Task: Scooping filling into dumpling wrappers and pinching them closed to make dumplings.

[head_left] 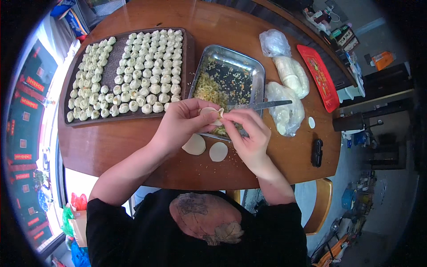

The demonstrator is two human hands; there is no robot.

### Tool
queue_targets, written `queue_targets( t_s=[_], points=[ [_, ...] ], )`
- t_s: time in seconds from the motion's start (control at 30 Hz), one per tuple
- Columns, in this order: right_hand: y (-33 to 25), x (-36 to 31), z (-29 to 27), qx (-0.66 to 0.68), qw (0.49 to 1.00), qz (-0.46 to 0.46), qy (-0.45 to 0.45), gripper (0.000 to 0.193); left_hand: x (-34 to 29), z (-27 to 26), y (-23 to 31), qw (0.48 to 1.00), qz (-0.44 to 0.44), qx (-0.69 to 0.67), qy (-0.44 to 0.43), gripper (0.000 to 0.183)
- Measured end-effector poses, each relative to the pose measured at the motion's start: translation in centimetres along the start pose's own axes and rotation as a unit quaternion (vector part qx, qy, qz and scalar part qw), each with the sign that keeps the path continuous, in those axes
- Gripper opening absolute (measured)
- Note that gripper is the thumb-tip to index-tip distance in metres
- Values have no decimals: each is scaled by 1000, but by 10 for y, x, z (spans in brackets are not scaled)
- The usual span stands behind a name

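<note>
Over the near edge of a metal pan (261, 73), my left hand (178, 122) holds a round dough wrapper (206, 111) between thumb and fingers. My right hand (250, 133) pinches the wrapper's right edge into a fold, and a little filling shows in it. Chopped yellow-green filling (208, 88) is heaped along the pan's left side. A flat metal tool with a dark handle (275, 104) lies across the pan's right rim. Two flat wrappers, one larger (194, 145) and one smaller (218, 151), lie on the table just below my hands.
A dark tray (190, 49) with rows of pleated dumplings (147, 71) stands at the left. Right of the pan are plastic bags of pale dough (291, 76), a red tray (318, 75), a small white disc (311, 122) and a black object (317, 152). A wooden chair (322, 207) stands near right.
</note>
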State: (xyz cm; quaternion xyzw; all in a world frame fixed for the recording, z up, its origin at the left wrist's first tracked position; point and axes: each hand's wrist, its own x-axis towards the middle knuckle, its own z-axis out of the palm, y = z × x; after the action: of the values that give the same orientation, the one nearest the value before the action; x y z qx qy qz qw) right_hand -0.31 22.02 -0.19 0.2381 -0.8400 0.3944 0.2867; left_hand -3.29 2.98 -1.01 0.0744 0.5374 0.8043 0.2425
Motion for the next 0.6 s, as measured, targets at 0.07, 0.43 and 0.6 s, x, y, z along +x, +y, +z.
queue_targets(
  t_s=[0.07, 0.43, 0.6],
  points=[
    [-1, 0, 0, 21, 1000, 20, 4, 17, -1, 1, 3, 1000, -6, -2, 0, 23],
    [-1, 4, -2, 71, 993, 86, -30, 19, 1, 2, -3, 1000, 6, -30, 2, 21],
    [2, 5, -5, 70, 993, 79, -52, 14, 0, 3, 0, 1000, -3, -26, 0, 21]
  ],
)
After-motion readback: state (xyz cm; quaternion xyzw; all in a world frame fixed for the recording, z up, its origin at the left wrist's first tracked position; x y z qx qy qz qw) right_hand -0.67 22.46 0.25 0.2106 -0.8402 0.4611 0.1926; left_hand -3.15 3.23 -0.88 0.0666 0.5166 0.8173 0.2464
